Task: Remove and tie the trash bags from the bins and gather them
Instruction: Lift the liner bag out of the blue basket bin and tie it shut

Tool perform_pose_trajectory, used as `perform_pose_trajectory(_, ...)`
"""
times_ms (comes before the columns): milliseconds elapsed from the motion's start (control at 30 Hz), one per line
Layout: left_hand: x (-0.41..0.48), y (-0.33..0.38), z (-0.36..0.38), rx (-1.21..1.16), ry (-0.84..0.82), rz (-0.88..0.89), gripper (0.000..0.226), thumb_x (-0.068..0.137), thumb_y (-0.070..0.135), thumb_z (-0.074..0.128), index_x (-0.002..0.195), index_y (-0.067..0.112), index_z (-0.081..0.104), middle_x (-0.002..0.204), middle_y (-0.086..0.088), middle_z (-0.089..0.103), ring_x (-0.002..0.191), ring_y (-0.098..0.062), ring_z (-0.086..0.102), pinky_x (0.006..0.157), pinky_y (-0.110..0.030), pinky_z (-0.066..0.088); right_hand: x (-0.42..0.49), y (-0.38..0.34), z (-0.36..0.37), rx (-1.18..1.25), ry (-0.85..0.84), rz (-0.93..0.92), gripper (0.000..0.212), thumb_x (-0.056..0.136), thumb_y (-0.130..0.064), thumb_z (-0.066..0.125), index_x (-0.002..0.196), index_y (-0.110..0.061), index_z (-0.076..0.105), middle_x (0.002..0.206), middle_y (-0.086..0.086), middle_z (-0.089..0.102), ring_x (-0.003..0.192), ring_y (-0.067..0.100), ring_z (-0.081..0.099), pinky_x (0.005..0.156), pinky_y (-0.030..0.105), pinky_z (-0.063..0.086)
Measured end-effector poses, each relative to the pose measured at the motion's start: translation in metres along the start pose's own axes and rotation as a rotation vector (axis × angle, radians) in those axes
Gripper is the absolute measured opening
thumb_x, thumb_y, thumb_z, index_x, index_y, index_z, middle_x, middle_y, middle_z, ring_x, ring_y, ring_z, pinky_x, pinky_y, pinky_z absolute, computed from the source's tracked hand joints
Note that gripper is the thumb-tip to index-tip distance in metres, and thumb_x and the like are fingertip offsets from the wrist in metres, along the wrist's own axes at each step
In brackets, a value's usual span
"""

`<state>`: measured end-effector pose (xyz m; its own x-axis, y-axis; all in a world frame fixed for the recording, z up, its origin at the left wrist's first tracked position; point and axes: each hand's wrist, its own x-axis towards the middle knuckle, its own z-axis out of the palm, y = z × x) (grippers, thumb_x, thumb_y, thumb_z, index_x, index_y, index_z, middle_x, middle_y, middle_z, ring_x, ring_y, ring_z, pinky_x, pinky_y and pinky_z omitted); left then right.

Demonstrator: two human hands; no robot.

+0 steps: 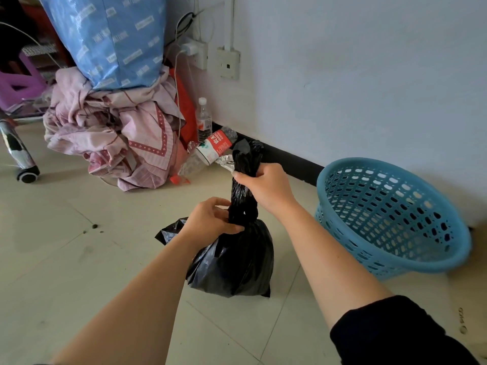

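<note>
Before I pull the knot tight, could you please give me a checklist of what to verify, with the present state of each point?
1. Right hand grips the twisted neck of the black trash bag: ok.
2. Left hand pinches the base of the twist, just above the bag's body: ok.
3. Bag is out of the blue bin and rests on the floor: ok.
4. Bin, tilted beside the bag, shows no liner inside: ok.
5. Knot fully closed: cannot tell, the hands hide part of it.
6. Bag free of tears: cannot tell, only one side shows.
</note>
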<state>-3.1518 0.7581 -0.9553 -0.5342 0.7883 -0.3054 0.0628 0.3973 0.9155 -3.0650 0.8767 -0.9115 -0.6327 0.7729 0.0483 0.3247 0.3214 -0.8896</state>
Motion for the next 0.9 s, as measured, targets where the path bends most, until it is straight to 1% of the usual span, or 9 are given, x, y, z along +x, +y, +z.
perform_pose_trajectory(100, 0.001, -0.001, 0.005, 0.039, -0.036, 0.04, 0.05, 0.066, 0.02, 0.087, 0.11, 0.017, 0.065, 0.093, -0.003, 0.074, 0.085, -0.019, 0.072, 0.084, -0.037, 0.057, -0.002, -0.009, -0.007, -0.021, -0.057, -0.058, 0.028, 0.086, -0.031, 0.07, 0.081, -0.003, 0.069, 0.072, 0.011, 0.066, 0.068, 0.022, 0.064, 0.066, 0.037, 0.054)
perform_pose_trajectory(133, 0.0, -0.001, 0.008, 0.073, -0.016, 0.045, 0.045, 0.066, 0.027, 0.087, 0.105, 0.018, 0.067, 0.091, -0.003, 0.074, 0.084, -0.018, 0.072, 0.082, -0.034, 0.057, -0.003, -0.014, -0.009, -0.016, -0.074, -0.083, 0.023, 0.086, -0.028, 0.07, 0.079, -0.007, 0.069, 0.073, 0.01, 0.067, 0.066, 0.02, 0.064, 0.062, 0.033, 0.055)
perform_pose_trajectory(200, 0.0, -0.002, 0.014, 0.116, 0.047, 0.034, 0.04, 0.067, 0.033, 0.085, 0.102, 0.019, 0.072, 0.087, -0.001, 0.075, 0.082, -0.017, 0.071, 0.077, -0.03, 0.056, -0.003, -0.022, -0.013, 0.016, -0.093, -0.108, 0.014, 0.087, -0.023, 0.069, 0.076, -0.014, 0.067, 0.069, 0.002, 0.063, 0.056, 0.011, 0.059, 0.051, 0.019, 0.046)
perform_pose_trajectory(333, 0.0, -0.008, 0.019, 0.079, 0.086, -0.016, 0.028, 0.068, 0.03, 0.084, 0.094, 0.023, 0.077, 0.083, 0.001, 0.075, 0.082, -0.017, 0.071, 0.082, -0.033, 0.057, -0.001, -0.03, -0.014, 0.023, -0.069, -0.121, 0.008, 0.088, -0.021, 0.066, 0.086, -0.014, 0.067, 0.073, 0.002, 0.065, 0.052, 0.011, 0.059, 0.053, 0.02, 0.045)
perform_pose_trajectory(467, -0.001, -0.014, 0.02, 0.066, 0.122, -0.024, 0.026, 0.07, 0.025, 0.083, 0.095, 0.022, 0.077, 0.085, -0.001, 0.075, 0.083, -0.017, 0.071, 0.084, -0.034, 0.056, 0.001, -0.032, -0.017, 0.07, -0.005, -0.082, 0.011, 0.09, -0.019, 0.065, 0.092, -0.009, 0.069, 0.081, 0.011, 0.068, 0.046, 0.009, 0.058, 0.046, 0.019, 0.044)
perform_pose_trajectory(633, -0.004, -0.017, 0.021, 0.053, 0.159, -0.012, 0.022, 0.074, 0.019, 0.081, 0.096, 0.017, 0.076, 0.088, -0.006, 0.075, 0.085, -0.022, 0.071, 0.081, -0.034, 0.056, -0.001, -0.031, -0.024, 0.178, 0.038, 0.006, 0.01, 0.092, -0.014, 0.064, 0.096, -0.005, 0.068, 0.077, 0.005, 0.064, 0.044, 0.009, 0.057, 0.043, 0.016, 0.043)
perform_pose_trajectory(700, -0.007, -0.019, 0.02, 0.028, 0.16, -0.009, 0.024, 0.075, 0.018, 0.08, 0.099, 0.018, 0.076, 0.088, -0.003, 0.075, 0.084, -0.019, 0.07, 0.082, -0.032, 0.056, -0.001, -0.031, -0.026, 0.219, 0.071, 0.044, 0.009, 0.091, -0.012, 0.064, 0.093, -0.004, 0.067, 0.069, 0.002, 0.062, 0.043, 0.008, 0.058, 0.043, 0.016, 0.043)
perform_pose_trajectory(800, -0.011, -0.02, 0.019, -0.02, 0.158, -0.001, 0.019, 0.077, 0.018, 0.078, 0.096, 0.018, 0.076, 0.086, 0.002, 0.074, 0.079, -0.011, 0.069, 0.073, -0.021, 0.053, 0.0, -0.032, -0.029, 0.328, 0.108, 0.103, 0.011, 0.089, -0.011, 0.066, 0.078, -0.009, 0.064, 0.064, 0.001, 0.06, 0.044, 0.012, 0.059, 0.043, 0.017, 0.044)
perform_pose_trajectory(900, -0.014, -0.019, 0.019, -0.077, 0.169, 0.002, 0.013, 0.078, 0.017, 0.077, 0.091, 0.019, 0.076, 0.084, 0.003, 0.074, 0.079, -0.011, 0.07, 0.073, -0.021, 0.053, -0.002, -0.037, -0.027, 0.447, 0.108, 0.145, 0.01, 0.089, -0.009, 0.067, 0.08, -0.008, 0.063, 0.066, 0.003, 0.061, 0.043, 0.011, 0.06, 0.042, 0.017, 0.044)
